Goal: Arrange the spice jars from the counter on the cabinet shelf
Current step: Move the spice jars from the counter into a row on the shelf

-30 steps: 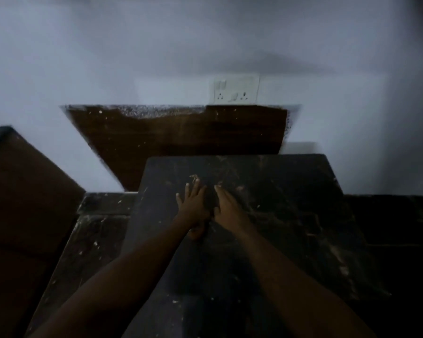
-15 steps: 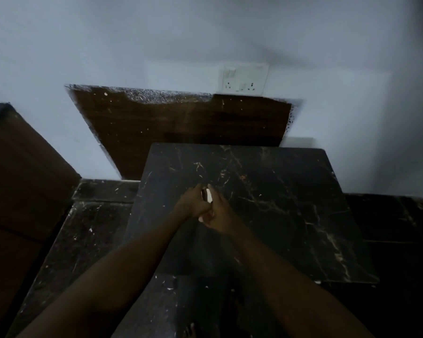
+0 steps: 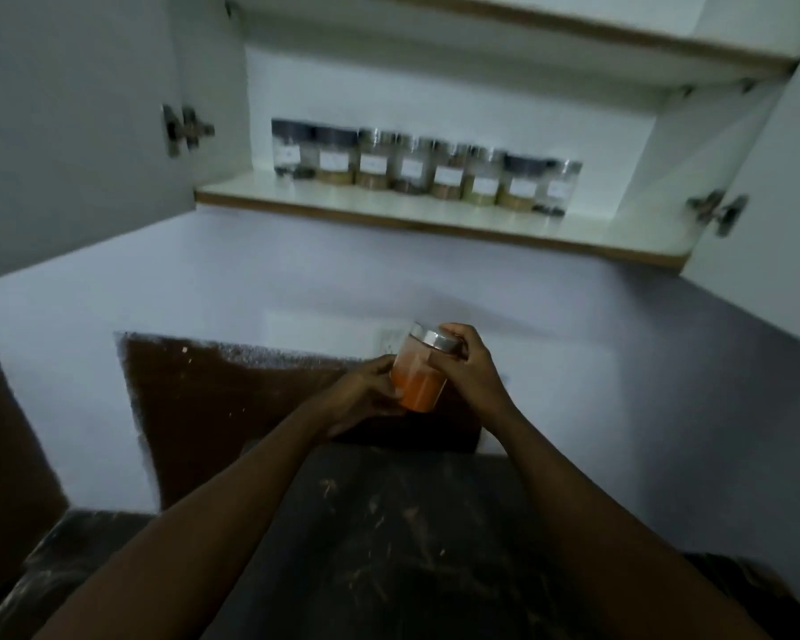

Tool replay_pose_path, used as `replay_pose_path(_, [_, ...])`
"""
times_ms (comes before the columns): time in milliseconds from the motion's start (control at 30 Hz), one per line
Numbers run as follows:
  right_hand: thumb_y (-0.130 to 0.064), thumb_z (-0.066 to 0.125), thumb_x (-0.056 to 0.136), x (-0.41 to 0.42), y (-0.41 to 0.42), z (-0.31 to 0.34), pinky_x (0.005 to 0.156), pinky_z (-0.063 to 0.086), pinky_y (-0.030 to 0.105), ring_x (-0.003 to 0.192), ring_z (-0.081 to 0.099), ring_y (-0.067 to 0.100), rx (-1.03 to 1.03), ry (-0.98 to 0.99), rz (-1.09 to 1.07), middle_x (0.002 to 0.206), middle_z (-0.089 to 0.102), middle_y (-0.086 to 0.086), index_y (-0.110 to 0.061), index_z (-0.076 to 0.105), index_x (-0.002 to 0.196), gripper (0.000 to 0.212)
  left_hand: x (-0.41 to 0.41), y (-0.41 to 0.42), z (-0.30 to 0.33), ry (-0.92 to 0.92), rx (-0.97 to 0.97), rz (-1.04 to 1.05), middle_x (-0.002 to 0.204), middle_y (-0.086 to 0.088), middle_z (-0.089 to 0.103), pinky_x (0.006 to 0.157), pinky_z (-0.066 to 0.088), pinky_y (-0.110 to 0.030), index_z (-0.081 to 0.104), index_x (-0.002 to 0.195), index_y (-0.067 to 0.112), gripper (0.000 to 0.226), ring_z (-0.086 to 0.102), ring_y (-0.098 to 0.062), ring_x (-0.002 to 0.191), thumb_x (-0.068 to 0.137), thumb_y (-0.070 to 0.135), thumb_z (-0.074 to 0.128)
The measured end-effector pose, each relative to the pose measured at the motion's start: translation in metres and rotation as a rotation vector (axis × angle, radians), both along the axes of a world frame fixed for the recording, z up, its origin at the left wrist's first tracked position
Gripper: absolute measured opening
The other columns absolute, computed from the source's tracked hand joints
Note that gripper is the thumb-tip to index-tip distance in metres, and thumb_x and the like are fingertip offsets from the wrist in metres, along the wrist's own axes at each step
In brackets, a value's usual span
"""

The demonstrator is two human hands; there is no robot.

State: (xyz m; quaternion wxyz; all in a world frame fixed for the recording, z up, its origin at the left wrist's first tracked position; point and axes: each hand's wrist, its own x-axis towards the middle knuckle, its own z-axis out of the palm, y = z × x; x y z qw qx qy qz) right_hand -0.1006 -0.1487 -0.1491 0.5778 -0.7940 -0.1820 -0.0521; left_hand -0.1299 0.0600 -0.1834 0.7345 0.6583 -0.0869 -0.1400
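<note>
I hold a clear spice jar (image 3: 417,382) with orange powder and a silver lid between both hands, tilted, above the dark marble counter (image 3: 389,538). My left hand (image 3: 366,392) grips its lower body from the left. My right hand (image 3: 469,369) curls round the lid and upper side. Above, the open wall cabinet's white shelf (image 3: 435,214) carries a row of several labelled jars (image 3: 423,170) along its back wall; the shelf's front strip and right end are bare.
Two white cabinet doors stand open, the left door (image 3: 79,122) and the right door (image 3: 777,177), each with metal hinges. A brown wooden panel (image 3: 232,394) leans on the wall behind the counter. A dark cabinet side (image 3: 1,455) sits at the left.
The view has tilted up from the counter to the cabinet. My hands, flat on the counter before, have come together and risen, now holding the orange spice jar.
</note>
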Motion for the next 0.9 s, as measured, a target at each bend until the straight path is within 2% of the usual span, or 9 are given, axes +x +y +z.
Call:
replay_pose_path(67, [-0.030,0.074,0.083,0.014,-0.013,0.042,0.095,0.059,0.039,0.121,0.061,0.022,0.000,-0.068,0.050,0.130,0.061,0.001,-0.020,0.057,0.134,0.055,0.011,-0.022,0.026,-0.144,0.065,0.118,0.144,-0.008,0.059,0.109,0.052,-0.053,0.049,0.147,0.021,0.069,0.058,-0.033,0.132,0.083,0.010,0.074])
replay_pose_path(133, [-0.013,0.070,0.091,0.028,-0.032,0.084,0.104,0.055,0.052,0.125,0.059,0.025,-0.030,-0.175,0.062,0.135,0.057,0.008,-0.017,0.060,0.135,0.046,0.024,-0.051,0.053,-0.322,0.162,0.288,0.137,-0.003,0.062,0.101,0.057,-0.044,0.052,0.142,0.023,0.069,0.062,-0.029,0.125,0.080,0.019,0.080])
replay_pose_path(167, [-0.007,0.067,0.093,0.035,-0.041,0.101,0.106,0.053,0.053,0.125,0.059,0.023,-0.044,-0.222,0.056,0.135,0.056,0.007,-0.018,0.062,0.135,0.043,0.031,-0.064,0.067,-0.394,0.182,0.360,0.134,-0.001,0.062,0.096,0.059,-0.039,0.052,0.140,0.024,0.070,0.063,-0.026,0.121,0.077,0.024,0.084])
replay_pose_path(233, [-0.012,0.067,0.095,0.048,-0.056,0.137,0.105,0.054,0.048,0.122,0.059,0.016,-0.086,-0.312,0.023,0.134,0.055,0.001,-0.024,0.064,0.133,0.040,0.047,-0.088,0.095,-0.518,0.229,0.490,0.133,0.004,0.058,0.087,0.056,-0.025,0.050,0.139,0.027,0.078,0.062,-0.016,0.115,0.072,0.034,0.088])
replay_pose_path(300, [-0.031,0.074,0.092,0.061,-0.071,0.169,0.101,0.056,0.039,0.117,0.060,0.011,-0.142,-0.386,-0.035,0.131,0.056,-0.003,-0.033,0.063,0.129,0.039,0.064,-0.112,0.124,-0.659,0.303,0.584,0.131,0.010,0.049,0.083,0.052,-0.018,0.047,0.138,0.032,0.086,0.057,-0.008,0.112,0.065,0.048,0.088])
replay_pose_path(400, [-0.043,0.080,0.083,0.084,-0.093,0.209,0.092,0.055,0.030,0.113,0.060,0.012,-0.225,-0.492,-0.105,0.118,0.062,-0.011,-0.036,0.062,0.124,0.045,0.089,-0.145,0.163,-0.812,0.392,0.646,0.130,0.009,0.046,0.086,0.053,-0.021,0.044,0.137,0.032,0.091,0.056,-0.007,0.110,0.061,0.055,0.089])
replay_pose_path(567, [-0.045,0.081,0.082,0.134,-0.144,0.232,0.087,0.052,0.025,0.117,0.057,0.015,-0.300,-0.532,-0.185,0.127,0.062,-0.007,-0.030,0.059,0.132,0.057,0.136,-0.195,0.201,-0.791,0.626,0.583,0.142,-0.003,0.050,0.101,0.056,-0.042,0.040,0.145,0.021,0.098,0.056,-0.021,0.125,0.067,0.053,0.090])
replay_pose_path(767, [-0.047,0.087,0.073,0.187,-0.172,0.222,0.077,0.045,0.015,0.108,0.058,0.014,-0.374,-0.489,-0.197,0.129,0.055,-0.001,-0.023,0.054,0.132,0.072,0.185,-0.231,0.205,-0.714,0.910,0.459,0.151,-0.012,0.047,0.107,0.053,-0.046,0.031,0.153,0.011,0.097,0.055,-0.032,0.133,0.079,0.042,0.085])
replay_pose_path(900, [-0.037,0.086,0.078,0.225,-0.183,0.226,0.089,0.051,0.028,0.113,0.059,0.024,-0.473,-0.513,-0.160,0.128,0.058,0.005,-0.020,0.058,0.126,0.058,0.216,-0.245,0.208,-0.709,1.138,0.525,0.140,-0.011,0.060,0.102,0.053,-0.046,0.034,0.149,0.008,0.093,0.062,-0.032,0.125,0.079,0.045,0.082])
